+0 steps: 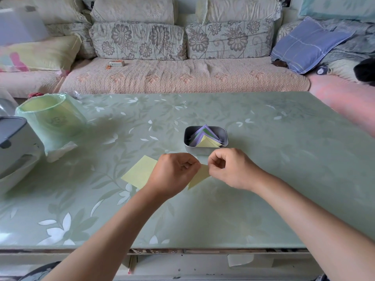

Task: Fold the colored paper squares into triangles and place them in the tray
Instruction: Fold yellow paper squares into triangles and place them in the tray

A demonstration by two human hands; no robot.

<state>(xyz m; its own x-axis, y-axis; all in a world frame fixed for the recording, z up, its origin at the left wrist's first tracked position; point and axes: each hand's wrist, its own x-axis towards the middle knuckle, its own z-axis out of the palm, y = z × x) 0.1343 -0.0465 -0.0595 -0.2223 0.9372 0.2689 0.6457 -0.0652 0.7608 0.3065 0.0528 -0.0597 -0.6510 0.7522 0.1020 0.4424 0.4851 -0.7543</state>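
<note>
Table (284, 159): green floral top, in front of me
Sofa (182, 76): pink cover, behind table, w/ floral cushions (138, 40)
Pillow (306, 44): blue, sofa's right end
Light: soft

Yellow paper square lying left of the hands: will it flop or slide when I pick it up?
Probably floppy and light: the yellow paper square looks like a thin sheet lying flat. It may slide rather than lift, since the table looks smooth and glossy. Likely creases easily, like the folded triangles in the tray.
</note>
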